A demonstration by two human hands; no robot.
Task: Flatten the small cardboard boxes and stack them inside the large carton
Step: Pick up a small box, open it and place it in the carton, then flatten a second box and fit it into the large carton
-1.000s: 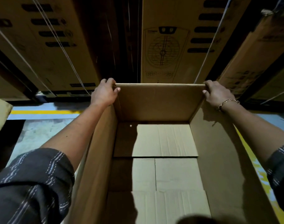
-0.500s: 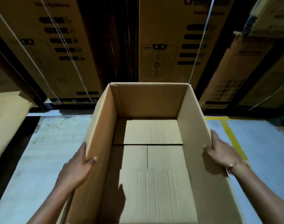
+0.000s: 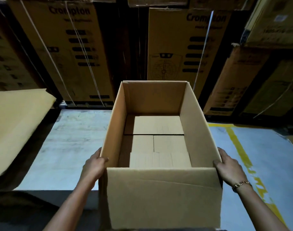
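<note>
Large carton (image 3: 164,197) lies lengthwise away (mouth up).

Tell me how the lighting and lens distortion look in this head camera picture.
Head view: dim overall, the floor brightest; the left wall of the large carton shadows the flattened boxes inside; printed cartons behind splay outward from wide-angle distortion.
</note>
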